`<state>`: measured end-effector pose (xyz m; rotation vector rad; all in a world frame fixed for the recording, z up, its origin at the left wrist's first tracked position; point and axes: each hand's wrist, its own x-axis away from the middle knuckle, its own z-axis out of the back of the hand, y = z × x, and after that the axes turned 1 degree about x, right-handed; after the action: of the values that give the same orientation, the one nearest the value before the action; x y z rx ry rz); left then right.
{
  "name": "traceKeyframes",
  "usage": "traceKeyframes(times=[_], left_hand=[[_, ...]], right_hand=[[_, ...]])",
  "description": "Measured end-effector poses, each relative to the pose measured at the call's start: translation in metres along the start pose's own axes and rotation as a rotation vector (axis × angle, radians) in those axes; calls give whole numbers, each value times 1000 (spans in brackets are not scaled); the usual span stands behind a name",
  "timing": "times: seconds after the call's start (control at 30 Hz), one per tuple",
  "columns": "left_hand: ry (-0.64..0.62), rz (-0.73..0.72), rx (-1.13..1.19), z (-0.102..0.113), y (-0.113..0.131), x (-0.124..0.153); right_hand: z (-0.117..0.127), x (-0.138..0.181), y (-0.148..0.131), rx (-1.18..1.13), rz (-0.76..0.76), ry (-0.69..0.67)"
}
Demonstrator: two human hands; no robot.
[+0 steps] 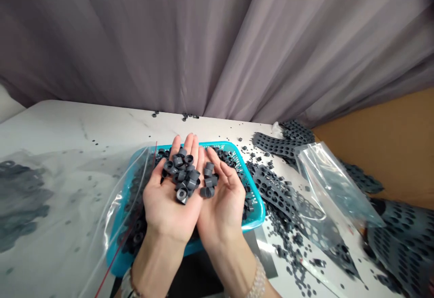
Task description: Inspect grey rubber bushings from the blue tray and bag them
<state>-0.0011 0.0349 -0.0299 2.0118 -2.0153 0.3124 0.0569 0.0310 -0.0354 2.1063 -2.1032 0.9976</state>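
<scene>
My left hand [169,219] and my right hand [222,212] lie side by side, palms up, cupped above a blue plastic basket [259,212]. A heap of small dark grey rubber caps [185,178] rests mostly on my left palm and fingers. Several more caps [208,181] sit on my right palm, near where the two hands meet. Fingers of both hands stretch forward, slightly curled, cradling the caps rather than gripping them. Many similar caps [227,157] fill the basket beneath, partly hidden by my hands and forearms.
A clear zip bag [68,243] with a red seal line overlaps the basket's left side; dark pieces lie in it. On the right are perforated dark sheets [273,144], another clear bag [339,185] and scattered round bits [300,239]. A grey curtain [169,40] hangs behind the white table [118,117].
</scene>
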Motion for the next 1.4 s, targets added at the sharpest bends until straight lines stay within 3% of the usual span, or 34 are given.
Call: traceKeyframes(times=[0.23, 0.43, 0.83, 1.13, 1.4], left_hand=[[-8, -63, -13, 0, 8, 0], [53, -136, -45, 1, 6, 0], [77, -119, -92, 3, 3, 1], [232, -134, -70, -16, 2, 2], [176, -139, -80, -13, 6, 5]], right_hand=[[3, -3, 1, 3, -99, -102], [0, -9, -5, -94, -106, -73], [3, -6, -10, -13, -94, -190], [4, -6, -12, -46, -66, -241], [2, -2, -14, -13, -57, -315]])
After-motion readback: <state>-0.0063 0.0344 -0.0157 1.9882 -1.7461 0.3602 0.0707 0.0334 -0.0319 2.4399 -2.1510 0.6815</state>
